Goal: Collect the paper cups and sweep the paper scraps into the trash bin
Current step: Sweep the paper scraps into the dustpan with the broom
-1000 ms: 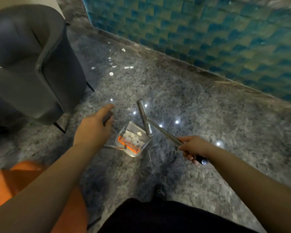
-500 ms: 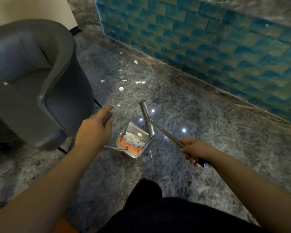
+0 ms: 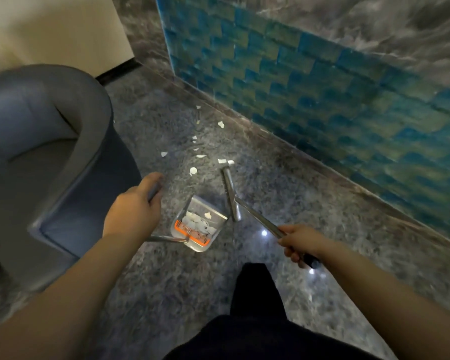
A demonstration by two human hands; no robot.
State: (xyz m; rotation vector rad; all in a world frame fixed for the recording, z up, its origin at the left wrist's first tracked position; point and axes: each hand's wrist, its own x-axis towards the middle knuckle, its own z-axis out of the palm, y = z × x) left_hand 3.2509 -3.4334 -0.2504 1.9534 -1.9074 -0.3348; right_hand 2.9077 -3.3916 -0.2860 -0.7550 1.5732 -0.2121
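Right grip (image 3: 300, 241) clenches the broom (image 3: 231, 196), its head's long axis toward 12; scraps (image 3: 192, 170) lie at 11 beyond it; left grip (image 3: 137, 209) clenches the dustpan (image 3: 196, 227) handle

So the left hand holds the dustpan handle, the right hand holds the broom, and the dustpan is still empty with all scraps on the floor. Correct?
Not quite. The head view shows the dustpan already holds a heap of paper scraps; only some scraps lie on the floor ahead of the broom. The rest stands: the left hand holds the dustpan handle and the right hand holds the broom.
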